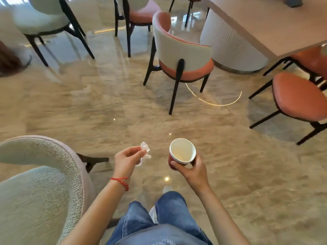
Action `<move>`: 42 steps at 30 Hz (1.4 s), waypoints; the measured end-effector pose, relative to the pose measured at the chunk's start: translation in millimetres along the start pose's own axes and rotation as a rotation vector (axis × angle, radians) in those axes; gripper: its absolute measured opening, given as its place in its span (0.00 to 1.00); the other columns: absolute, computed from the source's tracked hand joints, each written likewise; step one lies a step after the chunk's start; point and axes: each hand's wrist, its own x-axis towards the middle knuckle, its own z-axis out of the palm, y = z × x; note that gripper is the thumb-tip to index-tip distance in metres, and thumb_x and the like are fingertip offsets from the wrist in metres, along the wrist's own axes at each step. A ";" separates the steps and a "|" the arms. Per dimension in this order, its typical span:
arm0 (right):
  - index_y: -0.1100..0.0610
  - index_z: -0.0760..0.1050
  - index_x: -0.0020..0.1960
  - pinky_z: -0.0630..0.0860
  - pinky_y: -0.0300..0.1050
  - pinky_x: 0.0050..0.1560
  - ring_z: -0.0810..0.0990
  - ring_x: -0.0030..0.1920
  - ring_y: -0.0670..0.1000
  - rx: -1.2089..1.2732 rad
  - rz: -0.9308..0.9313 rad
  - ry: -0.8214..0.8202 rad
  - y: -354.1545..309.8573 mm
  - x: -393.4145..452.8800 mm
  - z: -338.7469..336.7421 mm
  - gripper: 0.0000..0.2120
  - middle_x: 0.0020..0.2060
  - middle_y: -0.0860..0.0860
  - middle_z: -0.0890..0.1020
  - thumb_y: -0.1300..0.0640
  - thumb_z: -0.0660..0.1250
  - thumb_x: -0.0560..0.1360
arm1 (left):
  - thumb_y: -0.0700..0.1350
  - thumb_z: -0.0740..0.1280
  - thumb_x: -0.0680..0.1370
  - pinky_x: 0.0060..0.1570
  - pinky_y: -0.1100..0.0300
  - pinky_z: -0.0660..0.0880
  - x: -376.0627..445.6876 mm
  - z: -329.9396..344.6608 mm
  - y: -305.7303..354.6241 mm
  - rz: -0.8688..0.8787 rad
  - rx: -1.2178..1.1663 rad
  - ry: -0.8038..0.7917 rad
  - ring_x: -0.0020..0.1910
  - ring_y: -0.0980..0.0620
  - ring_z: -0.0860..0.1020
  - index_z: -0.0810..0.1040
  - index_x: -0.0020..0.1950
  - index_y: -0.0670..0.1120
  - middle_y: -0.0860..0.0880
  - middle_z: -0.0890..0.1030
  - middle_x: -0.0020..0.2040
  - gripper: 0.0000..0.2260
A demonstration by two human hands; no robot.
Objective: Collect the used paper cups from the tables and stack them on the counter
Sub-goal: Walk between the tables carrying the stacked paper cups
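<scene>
A: Mid-floor, between chairs. Where are the cups?
B: In my right hand [192, 169], fingers curled round the nested cups [182, 152], mouth up so dregs stay in.
A: And the left?
B: My left hand [126, 159] pinches a crumpled wrapper [145, 152], kept apart from the cups. Worktop [265, 23] sits ahead right.

Paper cups [182, 153]: two, nested, by the double rim. Clear plastic wrapper [145, 152]: one. Chairs: six in view, counting the pale boucle one [40, 183]. Table [265, 23]: one. Red string bracelet [121, 182]: one.
</scene>
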 end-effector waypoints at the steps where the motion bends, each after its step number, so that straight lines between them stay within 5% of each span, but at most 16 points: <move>1: 0.44 0.71 0.52 0.72 0.26 0.45 0.77 0.47 0.31 -0.005 -0.004 -0.031 -4.3 16.2 6.1 0.27 0.46 0.41 0.80 0.62 0.80 0.61 | 0.36 0.72 0.71 0.28 0.72 0.70 11.3 -0.8 5.0 -0.005 -0.012 0.031 0.24 0.62 0.71 0.81 0.45 0.40 0.48 0.78 0.33 0.05; 9: 0.42 0.70 0.54 0.72 0.26 0.45 0.77 0.48 0.31 -0.043 -0.045 -0.177 -39.5 162.1 51.6 0.28 0.46 0.39 0.80 0.60 0.80 0.61 | 0.39 0.73 0.70 0.31 0.70 0.73 127.4 3.6 51.8 -0.021 -0.066 0.147 0.31 0.56 0.73 0.82 0.45 0.44 0.49 0.80 0.36 0.05; 15: 0.42 0.70 0.52 0.71 0.24 0.45 0.76 0.48 0.29 -0.068 -0.088 -0.271 -82.2 270.8 89.3 0.28 0.48 0.39 0.79 0.60 0.80 0.62 | 0.37 0.74 0.69 0.27 0.72 0.71 217.3 2.2 105.8 0.011 -0.114 0.247 0.24 0.64 0.73 0.82 0.41 0.44 0.56 0.81 0.26 0.04; 22: 0.43 0.70 0.53 0.71 0.24 0.44 0.77 0.48 0.31 -0.077 -0.119 -0.391 -122.5 360.4 157.1 0.27 0.47 0.38 0.80 0.61 0.79 0.62 | 0.38 0.75 0.68 0.27 0.71 0.71 301.7 -21.2 144.8 0.010 -0.176 0.350 0.24 0.63 0.72 0.82 0.37 0.49 0.57 0.81 0.27 0.06; 42: 0.46 0.70 0.56 0.71 0.24 0.45 0.76 0.47 0.30 -0.131 -0.185 -0.610 -235.4 552.0 415.6 0.29 0.49 0.41 0.79 0.62 0.79 0.62 | 0.39 0.76 0.67 0.27 0.72 0.71 533.7 -170.7 253.3 0.024 -0.337 0.546 0.25 0.64 0.75 0.83 0.39 0.46 0.56 0.83 0.29 0.05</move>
